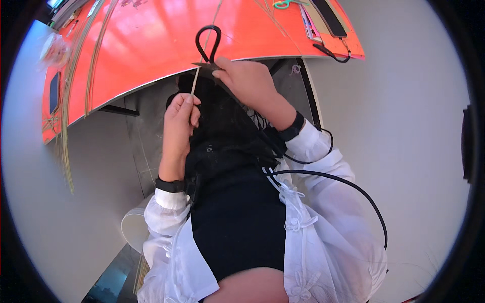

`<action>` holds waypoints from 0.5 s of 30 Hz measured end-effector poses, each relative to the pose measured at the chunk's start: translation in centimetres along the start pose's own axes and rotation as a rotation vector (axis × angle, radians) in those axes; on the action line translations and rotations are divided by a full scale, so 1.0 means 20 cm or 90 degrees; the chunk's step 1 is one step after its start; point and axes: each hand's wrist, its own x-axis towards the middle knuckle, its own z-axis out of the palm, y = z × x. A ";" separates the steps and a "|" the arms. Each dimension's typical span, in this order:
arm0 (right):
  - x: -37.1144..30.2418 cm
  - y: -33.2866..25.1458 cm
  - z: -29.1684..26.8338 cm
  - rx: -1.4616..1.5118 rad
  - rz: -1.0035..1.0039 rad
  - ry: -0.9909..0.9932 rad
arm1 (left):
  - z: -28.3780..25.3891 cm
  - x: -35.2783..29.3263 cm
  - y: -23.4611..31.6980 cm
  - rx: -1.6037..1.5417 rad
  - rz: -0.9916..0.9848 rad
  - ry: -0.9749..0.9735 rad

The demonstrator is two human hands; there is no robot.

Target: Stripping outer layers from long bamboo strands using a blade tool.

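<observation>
My left hand (181, 113) is closed, pinching a thin pale strip (194, 82) that looks like split cane or straw. The strip rises from my fingers past the table edge. My right hand (247, 83) is wrapped around scissors (208, 31), gripping them near the blades, with a black loop handle sticking up beyond my fingers. A dark pointed blade juts left from that hand and crosses the strip just above my left fingers. Whether the blade cuts or only touches the strip, I cannot tell.
An orange-topped table (151, 43) spans the far side. Several long strips (96, 50) lie at its left, some hanging over the edge, near a dark phone (54, 93). At the right are green-handled scissors (284, 4) and a black case (328, 17). A white bin (134, 227) stands lower left.
</observation>
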 end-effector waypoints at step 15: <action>-0.12 -0.09 0.00 -0.015 -0.114 -0.048 | 0.02 -0.06 -0.12 0.024 0.071 0.062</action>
